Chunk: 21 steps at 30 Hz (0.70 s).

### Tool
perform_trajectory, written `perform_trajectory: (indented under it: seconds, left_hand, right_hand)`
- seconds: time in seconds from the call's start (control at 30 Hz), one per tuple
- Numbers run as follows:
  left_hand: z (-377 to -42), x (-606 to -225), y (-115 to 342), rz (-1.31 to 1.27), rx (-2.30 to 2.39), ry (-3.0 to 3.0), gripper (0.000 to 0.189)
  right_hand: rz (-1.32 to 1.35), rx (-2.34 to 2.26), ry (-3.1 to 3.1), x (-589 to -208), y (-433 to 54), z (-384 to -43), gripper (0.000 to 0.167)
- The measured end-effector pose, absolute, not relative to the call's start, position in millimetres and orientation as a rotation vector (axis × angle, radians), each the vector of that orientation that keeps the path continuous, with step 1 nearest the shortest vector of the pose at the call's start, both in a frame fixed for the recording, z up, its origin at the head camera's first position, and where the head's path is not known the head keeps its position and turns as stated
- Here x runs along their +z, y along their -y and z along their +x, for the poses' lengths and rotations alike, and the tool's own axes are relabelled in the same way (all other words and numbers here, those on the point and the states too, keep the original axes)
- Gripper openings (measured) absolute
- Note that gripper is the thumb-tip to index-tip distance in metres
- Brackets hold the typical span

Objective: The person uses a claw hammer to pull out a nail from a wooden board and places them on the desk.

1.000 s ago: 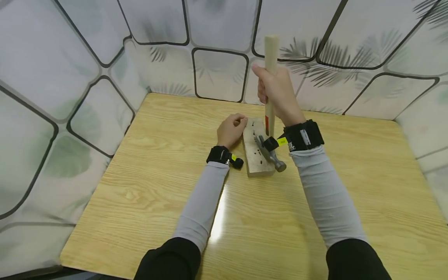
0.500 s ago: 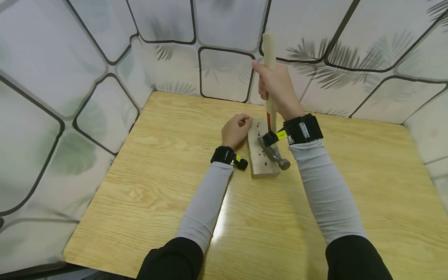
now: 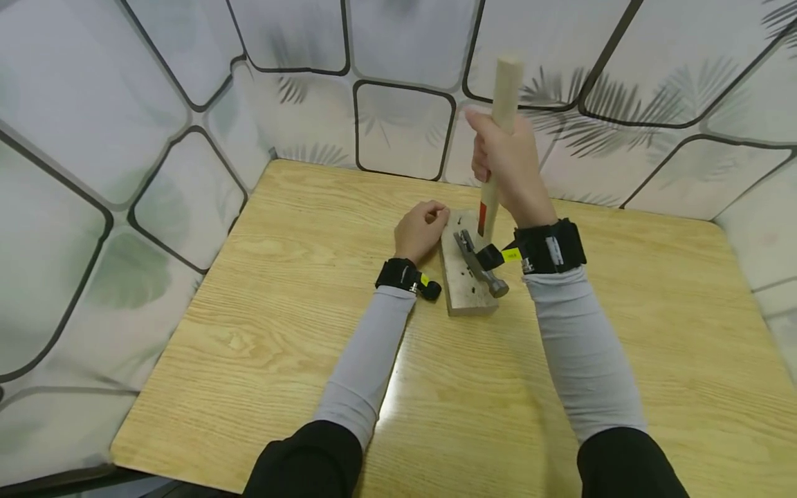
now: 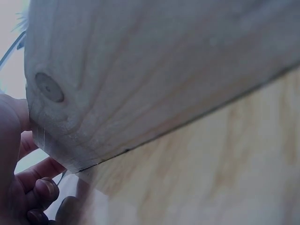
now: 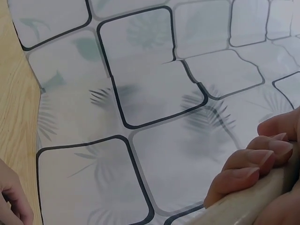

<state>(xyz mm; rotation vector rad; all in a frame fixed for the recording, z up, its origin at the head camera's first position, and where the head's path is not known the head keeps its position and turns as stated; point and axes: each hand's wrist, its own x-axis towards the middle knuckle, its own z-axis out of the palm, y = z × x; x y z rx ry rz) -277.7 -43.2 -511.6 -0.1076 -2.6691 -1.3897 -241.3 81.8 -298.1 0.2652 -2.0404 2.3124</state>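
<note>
The yellow tag point(image 3: 511, 255) at your right wrist is too small to read, as is the red patch on your hammer point(image 3: 490, 206). Your right hand point(image 3: 513, 166) has its fingers wrapped round the handle, well above the hammer's head, which lies over the wooden block point(image 3: 463, 294) near the table's point(image 3: 249, 332) far edge. Your left hand's point(image 3: 417, 232) fingers grip the block's far left corner.

Wood-grain table point(image 3: 261, 332); leaf-printed, black-lined wall point(image 3: 398, 131) behind
</note>
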Motion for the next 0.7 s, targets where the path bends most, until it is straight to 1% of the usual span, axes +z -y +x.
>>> perform_trajectory:
  seconds: [0.2,0.33,0.57,0.7]
  left_hand:
    - [-274.7,-508.1,38.4,-0.113,-1.409,2.675,0.030]
    - [-275.2,-507.2,38.5,-0.100,-1.464,2.648,0.027]
    - [-276.0,-506.3,46.0,-0.099,-1.741,2.518,0.022]
    - [-276.9,-500.3,52.6,-0.168,-1.931,2.451,0.023]
  right_hand:
    - [0.379,2.269,1.801,-302.1,-97.4,-214.7,0.047]
    - [0.456,2.197,1.617,-302.2,-102.3,-195.1,0.045]
    - [0.542,2.197,1.204,-289.4,-111.3,-152.2,0.051]
    - [0.563,2.228,1.023,-282.7,-120.6,-128.0,0.053]
